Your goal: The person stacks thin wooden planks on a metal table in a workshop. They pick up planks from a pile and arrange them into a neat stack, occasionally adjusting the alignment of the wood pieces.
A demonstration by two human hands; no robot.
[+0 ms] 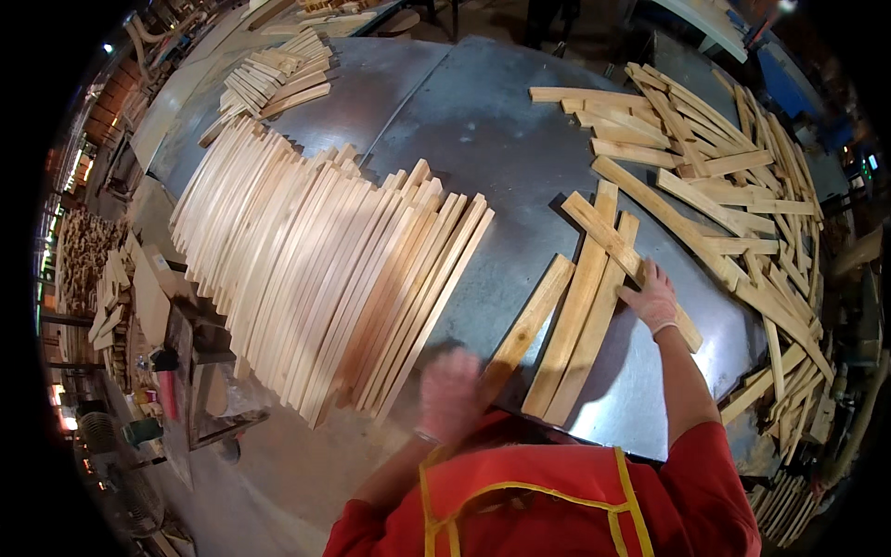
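My right hand point(654, 299), in what looks like a pale glove, is closed on a wooden slat point(603, 232) that lies slantwise over other slats. Two long slats point(571, 339) run side by side beneath its upper part. A shorter slat point(527, 325) lies just left of them, its near end close to my left hand point(452, 395). Motion smears that left hand, so its fingers cannot be made out. Left of it stretches a wide row of slats point(325, 269), packed close together, with uneven far ends.
A loose, criss-crossed heap of slats point(733, 186) covers the right side of the metal table point(445, 111). At the far left is a smaller pile point(278, 74). A floor fan point(107, 455) and a stand with a red-handled item point(167, 385) are at lower left.
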